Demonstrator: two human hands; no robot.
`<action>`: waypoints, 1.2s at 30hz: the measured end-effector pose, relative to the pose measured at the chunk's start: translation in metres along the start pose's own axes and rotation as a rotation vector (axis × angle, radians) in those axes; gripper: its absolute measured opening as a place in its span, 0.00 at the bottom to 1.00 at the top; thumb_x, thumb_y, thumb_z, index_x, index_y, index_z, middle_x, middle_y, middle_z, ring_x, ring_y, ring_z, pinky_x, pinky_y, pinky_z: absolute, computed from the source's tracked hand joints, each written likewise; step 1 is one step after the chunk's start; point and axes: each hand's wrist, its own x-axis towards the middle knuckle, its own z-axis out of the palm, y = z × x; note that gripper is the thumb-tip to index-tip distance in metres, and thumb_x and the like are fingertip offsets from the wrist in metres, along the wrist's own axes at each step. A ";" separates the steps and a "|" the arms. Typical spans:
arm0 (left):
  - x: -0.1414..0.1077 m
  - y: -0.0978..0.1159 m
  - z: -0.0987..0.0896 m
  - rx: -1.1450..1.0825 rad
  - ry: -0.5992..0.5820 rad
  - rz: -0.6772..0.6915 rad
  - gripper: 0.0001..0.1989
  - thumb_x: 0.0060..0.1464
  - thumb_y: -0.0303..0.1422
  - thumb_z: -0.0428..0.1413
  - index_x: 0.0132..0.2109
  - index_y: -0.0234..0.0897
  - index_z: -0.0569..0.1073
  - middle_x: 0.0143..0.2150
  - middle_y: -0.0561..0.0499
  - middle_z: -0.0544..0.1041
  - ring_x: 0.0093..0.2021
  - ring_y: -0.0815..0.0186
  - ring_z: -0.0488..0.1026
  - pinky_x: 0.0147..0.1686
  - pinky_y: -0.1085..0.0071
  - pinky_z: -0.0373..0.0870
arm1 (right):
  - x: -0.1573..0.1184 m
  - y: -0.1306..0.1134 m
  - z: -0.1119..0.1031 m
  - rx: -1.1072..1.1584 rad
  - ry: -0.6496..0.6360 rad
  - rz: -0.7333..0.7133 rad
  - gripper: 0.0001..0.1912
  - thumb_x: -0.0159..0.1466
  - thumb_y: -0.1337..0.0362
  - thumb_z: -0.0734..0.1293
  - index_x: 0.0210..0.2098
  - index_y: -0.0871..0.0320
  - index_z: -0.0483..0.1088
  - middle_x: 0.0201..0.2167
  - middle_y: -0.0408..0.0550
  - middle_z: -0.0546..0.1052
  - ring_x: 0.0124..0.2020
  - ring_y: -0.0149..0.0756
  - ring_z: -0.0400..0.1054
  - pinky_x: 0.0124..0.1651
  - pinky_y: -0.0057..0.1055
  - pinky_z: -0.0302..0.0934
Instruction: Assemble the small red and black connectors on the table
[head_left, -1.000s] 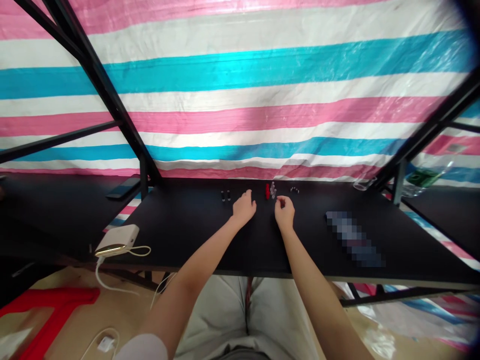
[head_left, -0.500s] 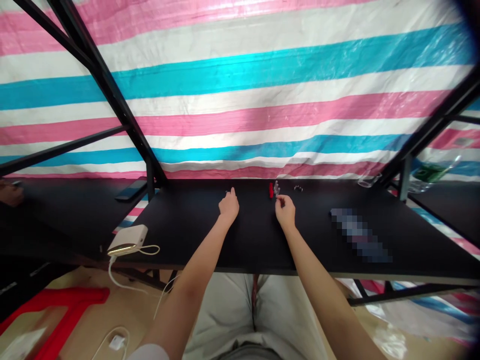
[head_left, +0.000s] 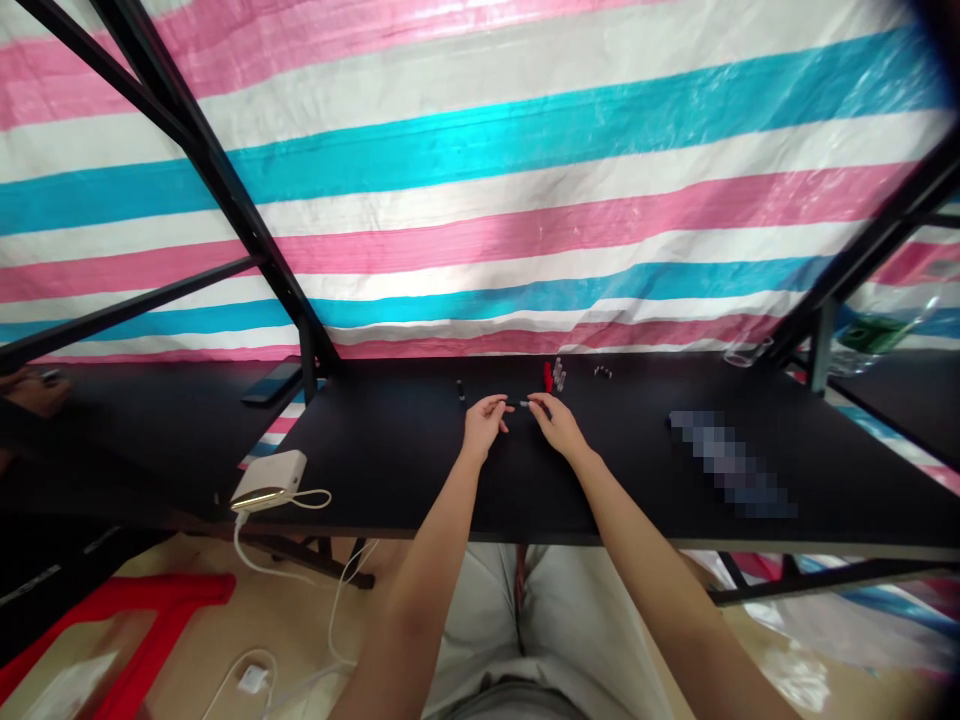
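Note:
My left hand (head_left: 486, 426) and my right hand (head_left: 556, 422) face each other just above the black table (head_left: 390, 470). Between their fingertips is a small slim tube-like piece (head_left: 519, 404), black on the left and clear or silvery on the right. Left fingers pinch the black end, right fingers the pale end; I cannot tell whether it is one part or two. A small black tube (head_left: 460, 391) with a pale band is beyond my left hand. Past my right hand are red pieces (head_left: 548, 377) beside several clear pieces (head_left: 559, 374), with small dark-and-clear pieces (head_left: 603, 372) farther right.
A white box (head_left: 270, 475) with a gold-edged device and cables lies at the table's left end. A blurred-out flat object (head_left: 727, 462) is on the right. Black frame posts (head_left: 281, 275) flank the table. Another person's hand (head_left: 37, 390) shows at far left.
My left hand has moved right and closer to my right hand, uncovering the small black tube on the table. My right hand has drawn back slightly from the clear pieces. The tube-like piece now shows between both hands.

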 end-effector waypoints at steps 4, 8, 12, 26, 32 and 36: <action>-0.006 0.001 0.003 0.033 -0.104 -0.010 0.16 0.50 0.37 0.51 0.44 0.32 0.68 0.37 0.43 0.76 0.17 0.77 0.65 0.19 0.78 0.59 | -0.002 -0.004 0.000 -0.018 -0.058 0.004 0.17 0.62 0.55 0.52 0.33 0.56 0.68 0.28 0.46 0.72 0.32 0.34 0.65 0.39 0.31 0.59; -0.007 0.002 0.005 0.041 -0.121 -0.017 0.17 0.50 0.38 0.51 0.44 0.32 0.68 0.38 0.43 0.76 0.17 0.77 0.66 0.19 0.78 0.60 | -0.002 -0.006 -0.002 -0.040 -0.066 0.022 0.18 0.62 0.54 0.51 0.29 0.55 0.67 0.24 0.44 0.70 0.29 0.33 0.64 0.34 0.28 0.57; -0.008 0.001 0.005 0.018 -0.105 0.004 0.16 0.50 0.37 0.50 0.44 0.32 0.68 0.37 0.43 0.76 0.17 0.76 0.67 0.20 0.77 0.61 | -0.003 -0.007 -0.002 -0.036 -0.082 0.036 0.19 0.62 0.52 0.52 0.27 0.55 0.66 0.23 0.43 0.69 0.27 0.32 0.63 0.32 0.27 0.56; -0.010 0.001 0.007 0.026 -0.046 0.041 0.13 0.52 0.36 0.49 0.42 0.32 0.67 0.32 0.48 0.74 0.15 0.77 0.65 0.19 0.77 0.61 | -0.004 -0.008 0.001 -0.078 -0.015 -0.011 0.17 0.62 0.54 0.54 0.29 0.55 0.69 0.26 0.46 0.72 0.28 0.33 0.65 0.33 0.28 0.56; -0.010 -0.002 0.008 0.021 0.001 0.093 0.14 0.52 0.42 0.47 0.35 0.34 0.65 0.28 0.52 0.72 0.15 0.78 0.63 0.17 0.79 0.58 | -0.005 -0.014 0.001 -0.106 0.018 -0.085 0.18 0.62 0.54 0.54 0.29 0.57 0.69 0.25 0.47 0.71 0.29 0.34 0.65 0.35 0.28 0.57; -0.010 0.000 0.005 0.000 0.068 0.068 0.18 0.51 0.46 0.47 0.29 0.34 0.65 0.26 0.52 0.71 0.15 0.77 0.63 0.17 0.79 0.56 | -0.005 -0.015 0.000 -0.047 0.035 -0.107 0.17 0.62 0.55 0.54 0.31 0.57 0.68 0.27 0.47 0.71 0.29 0.32 0.65 0.35 0.27 0.58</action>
